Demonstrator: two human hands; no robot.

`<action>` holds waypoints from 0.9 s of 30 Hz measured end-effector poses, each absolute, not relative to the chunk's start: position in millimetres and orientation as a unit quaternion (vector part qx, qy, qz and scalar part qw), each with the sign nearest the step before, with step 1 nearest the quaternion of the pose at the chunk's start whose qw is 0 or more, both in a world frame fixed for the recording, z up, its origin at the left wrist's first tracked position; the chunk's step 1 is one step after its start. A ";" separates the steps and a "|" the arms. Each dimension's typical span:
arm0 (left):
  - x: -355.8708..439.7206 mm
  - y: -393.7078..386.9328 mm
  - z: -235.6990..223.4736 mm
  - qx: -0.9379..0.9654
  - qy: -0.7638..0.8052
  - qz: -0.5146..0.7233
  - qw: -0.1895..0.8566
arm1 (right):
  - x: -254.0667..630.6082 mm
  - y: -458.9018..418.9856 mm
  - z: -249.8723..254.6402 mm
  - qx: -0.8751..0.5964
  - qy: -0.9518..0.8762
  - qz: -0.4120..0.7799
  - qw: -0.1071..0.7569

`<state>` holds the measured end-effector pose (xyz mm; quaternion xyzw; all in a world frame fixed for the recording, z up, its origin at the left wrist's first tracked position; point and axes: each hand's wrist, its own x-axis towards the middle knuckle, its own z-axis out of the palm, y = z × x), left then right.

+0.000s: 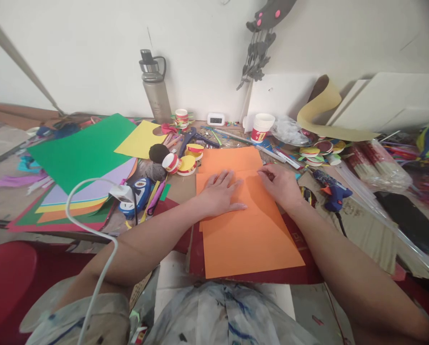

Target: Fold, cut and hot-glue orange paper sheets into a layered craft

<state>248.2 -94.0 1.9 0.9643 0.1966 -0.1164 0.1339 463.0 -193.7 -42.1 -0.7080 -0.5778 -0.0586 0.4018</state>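
Note:
An orange sheet of paper lies over another orange sheet, which shows beyond its far edge. My left hand presses flat on the top sheet with its fingers spread. Curled at that sheet's far right edge, my right hand has its thumb and fingers pinched together. Whatever is in the pinch, if anything, is too small to make out. Beneath the paper is a dark red board.
Coloured sheets are piled on the left, near a blue power socket with a white cable. Cut paper cups stand beyond my left hand. A blue glue gun lies at right, a water bottle against the wall.

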 end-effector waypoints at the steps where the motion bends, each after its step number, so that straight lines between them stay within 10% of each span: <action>1: 248.3 -94.3 2.3 0.964 0.197 -0.117 0.134 | 463.1 -193.8 -42.3 -0.708 -0.577 -0.060 0.403; 27: 249.0 -91.6 -4.8 0.967 0.189 -0.108 0.130 | 464.9 -193.4 -45.0 -0.716 -0.572 -0.056 0.397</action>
